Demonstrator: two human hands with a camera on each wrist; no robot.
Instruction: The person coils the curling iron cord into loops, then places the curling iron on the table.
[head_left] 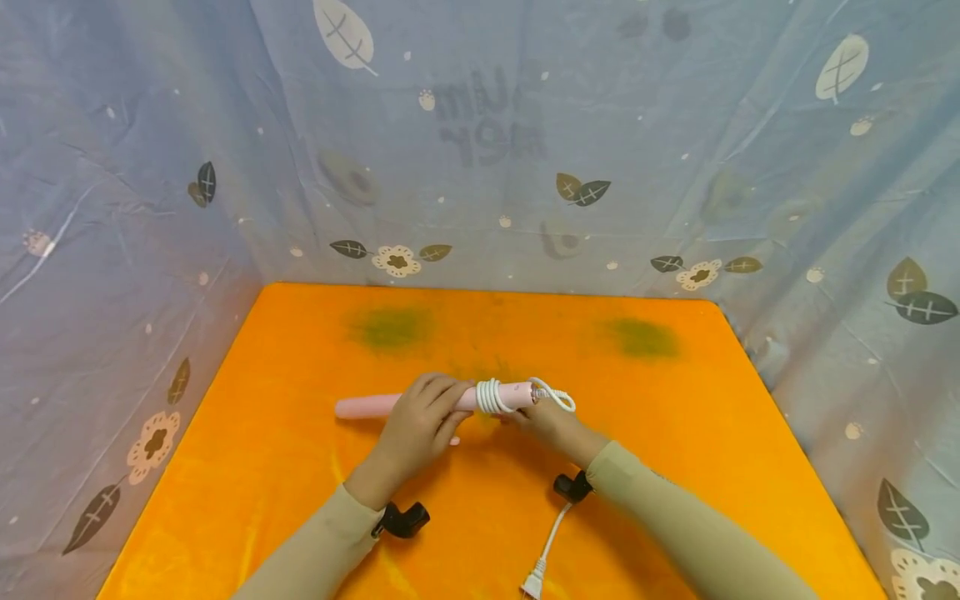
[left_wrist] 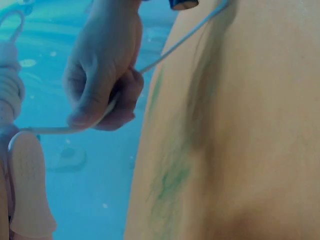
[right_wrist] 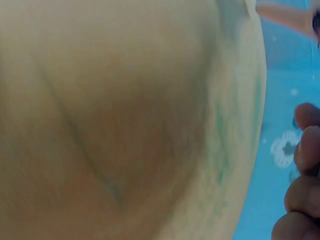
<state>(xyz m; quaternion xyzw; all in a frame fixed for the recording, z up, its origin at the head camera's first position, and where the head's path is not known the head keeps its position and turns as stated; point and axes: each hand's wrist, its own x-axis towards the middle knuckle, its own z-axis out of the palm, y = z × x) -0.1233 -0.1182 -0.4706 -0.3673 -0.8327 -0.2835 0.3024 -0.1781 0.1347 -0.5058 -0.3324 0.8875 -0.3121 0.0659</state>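
Note:
A long pink hair iron [head_left: 367, 407] lies level above the orange tabletop in the head view. My left hand [head_left: 420, 421] grips it around the middle. White cord [head_left: 490, 397] is wound in several turns near its right end, where a loose loop sticks out. My right hand [head_left: 555, 425] is just below that end. In the left wrist view, the right hand [left_wrist: 107, 75] pinches the cord between thumb and curled fingers; a pale pink lever-like part [left_wrist: 30, 185] shows beside the coils. Only curled fingers [right_wrist: 305, 170] appear in the right wrist view.
The cord's free end hangs down to a white plug [head_left: 534, 579] near the front of the orange table [head_left: 300, 350]. Black wrist devices [head_left: 405, 521] sit under both forearms. A grey-blue patterned curtain [head_left: 487, 208] surrounds the back and sides.

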